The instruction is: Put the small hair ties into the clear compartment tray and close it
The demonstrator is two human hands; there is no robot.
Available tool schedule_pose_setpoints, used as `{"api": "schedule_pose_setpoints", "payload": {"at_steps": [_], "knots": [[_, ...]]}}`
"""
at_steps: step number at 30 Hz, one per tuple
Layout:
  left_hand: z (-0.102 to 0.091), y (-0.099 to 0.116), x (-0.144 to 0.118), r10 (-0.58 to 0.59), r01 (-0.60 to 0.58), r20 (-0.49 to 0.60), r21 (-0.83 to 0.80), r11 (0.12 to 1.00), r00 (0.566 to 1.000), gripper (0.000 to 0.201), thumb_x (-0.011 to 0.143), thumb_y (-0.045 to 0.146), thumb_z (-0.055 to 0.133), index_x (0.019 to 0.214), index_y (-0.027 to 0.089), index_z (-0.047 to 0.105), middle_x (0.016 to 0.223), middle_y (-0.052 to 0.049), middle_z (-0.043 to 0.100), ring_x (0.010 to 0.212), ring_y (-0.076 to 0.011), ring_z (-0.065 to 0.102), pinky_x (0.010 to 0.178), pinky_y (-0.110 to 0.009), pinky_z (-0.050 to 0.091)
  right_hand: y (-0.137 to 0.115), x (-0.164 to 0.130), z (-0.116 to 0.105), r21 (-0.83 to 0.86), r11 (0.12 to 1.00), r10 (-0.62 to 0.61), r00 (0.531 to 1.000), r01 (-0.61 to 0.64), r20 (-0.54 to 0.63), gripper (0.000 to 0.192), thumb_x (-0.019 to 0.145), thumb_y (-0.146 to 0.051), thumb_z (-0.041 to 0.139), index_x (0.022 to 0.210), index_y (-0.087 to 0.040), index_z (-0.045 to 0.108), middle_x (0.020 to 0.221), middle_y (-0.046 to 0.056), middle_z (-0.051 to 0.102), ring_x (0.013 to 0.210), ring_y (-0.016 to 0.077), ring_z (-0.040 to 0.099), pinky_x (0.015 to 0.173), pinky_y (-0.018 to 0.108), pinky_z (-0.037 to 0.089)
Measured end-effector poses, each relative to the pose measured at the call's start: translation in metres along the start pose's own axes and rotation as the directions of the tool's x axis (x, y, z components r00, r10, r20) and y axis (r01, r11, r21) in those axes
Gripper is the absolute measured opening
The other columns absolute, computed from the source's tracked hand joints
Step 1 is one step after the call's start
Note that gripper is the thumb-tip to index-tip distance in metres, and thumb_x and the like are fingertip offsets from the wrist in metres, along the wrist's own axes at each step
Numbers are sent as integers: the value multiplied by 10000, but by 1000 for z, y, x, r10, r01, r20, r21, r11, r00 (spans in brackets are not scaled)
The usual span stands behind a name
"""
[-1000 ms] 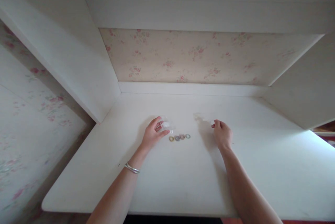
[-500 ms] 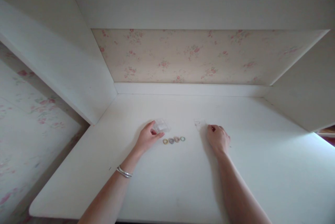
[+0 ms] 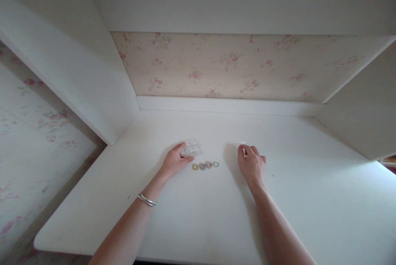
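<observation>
No writing, label, brand, number or sign can be read anywhere. The clear plastic box [image 3: 192,147], the four small coloured rings [image 3: 206,165], the white desk [image 3: 216,215] and the floral wallpaper [image 3: 222,67] all show no lettering.

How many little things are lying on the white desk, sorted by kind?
Small coloured rings: 4, in a row (yellow, purple, brownish, green)
Clear compartment box at the left hand: 1
Clear lid at the right hand: 1
Total: 6
</observation>
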State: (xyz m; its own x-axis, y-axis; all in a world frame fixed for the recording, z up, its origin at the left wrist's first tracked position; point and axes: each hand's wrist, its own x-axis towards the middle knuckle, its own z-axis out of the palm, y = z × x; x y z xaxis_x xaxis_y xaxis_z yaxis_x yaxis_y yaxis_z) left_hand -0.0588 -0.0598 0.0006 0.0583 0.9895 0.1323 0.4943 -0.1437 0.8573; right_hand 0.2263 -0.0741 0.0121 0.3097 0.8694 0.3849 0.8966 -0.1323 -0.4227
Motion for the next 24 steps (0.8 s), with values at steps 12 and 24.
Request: {"api": "schedule_pose_setpoints", "payload": {"at_steps": [12, 24], "knots": [[2, 2, -3, 80, -84, 58, 67, 994, 995, 398, 769, 343, 616, 1152, 233, 627, 1204, -50, 607, 795, -167, 653, 787, -303, 530, -21, -16, 15, 104, 983, -159, 982, 148, 104, 308, 881, -373, 394, 892, -245, 674, 815, 4, 648, 690, 133, 558, 751, 298, 268], [4, 11, -6, 133, -140, 48, 169, 976, 990, 370, 827, 350, 540, 1180, 262, 605, 1180, -31, 611, 809, -155, 637, 807, -289, 517, -23, -17, 15, 90, 979, -196, 972, 185, 129, 307, 883, -366, 397, 881, -245, 679, 806, 7, 658, 737, 140, 574, 767, 299, 276]]}}
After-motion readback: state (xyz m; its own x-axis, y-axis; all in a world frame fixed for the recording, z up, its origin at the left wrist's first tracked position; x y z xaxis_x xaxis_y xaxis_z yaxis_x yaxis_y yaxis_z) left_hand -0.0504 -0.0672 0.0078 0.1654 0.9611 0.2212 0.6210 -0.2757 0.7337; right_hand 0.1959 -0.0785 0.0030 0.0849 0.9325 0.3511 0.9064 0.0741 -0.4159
